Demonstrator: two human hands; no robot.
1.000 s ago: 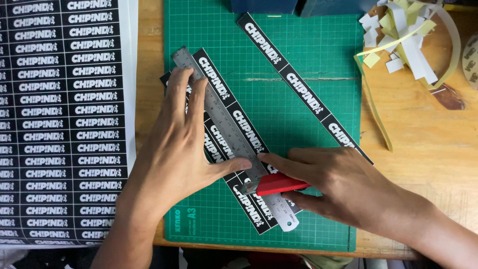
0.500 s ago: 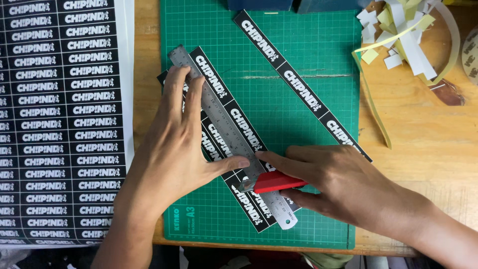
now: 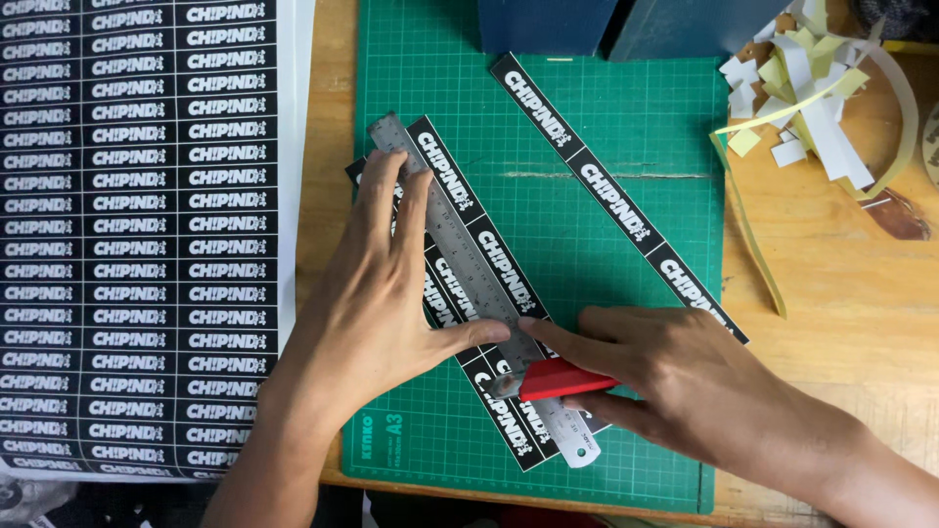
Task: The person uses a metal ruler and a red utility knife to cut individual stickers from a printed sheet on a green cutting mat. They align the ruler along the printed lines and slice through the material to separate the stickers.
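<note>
Black label strips (image 3: pixel 469 293) with white lettering lie diagonally on our green cutting mat (image 3: pixel 626 127), and another strip (image 3: pixel 616 200) lies apart to the right. A large black sticker sheet (image 3: pixel 137 235) covers the table's left. The steel ruler (image 3: pixel 460 264) runs from far left to near right; our left hand (image 3: pixel 377 303) presses it flat, fingers spread. Our right hand (image 3: pixel 685 381) grips the red cutter (image 3: pixel 562 378) against its near end.

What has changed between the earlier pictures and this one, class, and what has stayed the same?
Very little. The right hand with the red cutter stays low on the metal ruler, at most edging slightly along it. The left hand still presses the ruler flat on the black strips. The green mat, the loose strip and the paper scraps are unchanged.
</note>
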